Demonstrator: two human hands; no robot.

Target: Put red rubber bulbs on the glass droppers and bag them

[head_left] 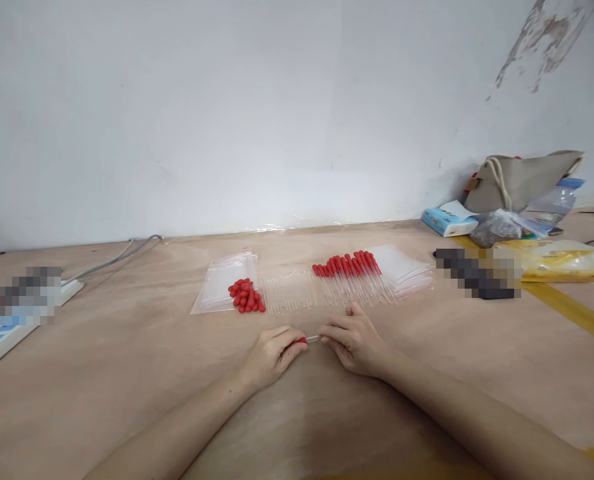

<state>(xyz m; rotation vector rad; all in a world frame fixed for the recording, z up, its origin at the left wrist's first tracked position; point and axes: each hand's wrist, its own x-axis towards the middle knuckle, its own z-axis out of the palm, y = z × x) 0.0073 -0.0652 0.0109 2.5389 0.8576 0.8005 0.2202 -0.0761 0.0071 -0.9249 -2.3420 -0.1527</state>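
Note:
Between finger and thumb, my left hand pinches a red rubber bulb, mostly hidden by the fingers. My right hand grips a clear dropper tube, whose visible end meets the bulb. How deep it sits inside I cannot tell. Just beyond my left hand lies a heap of loose red bulbs. Bare clear tubes lie in a row to its right. Further right are several droppers with red bulbs on their tubes, side by side.
Clear plastic bags lie flat behind the loose bulbs, with more bags at right. A power strip is at far left. On the right are a blue tissue pack, a yellow pack, a dark blurred object and a grey bag.

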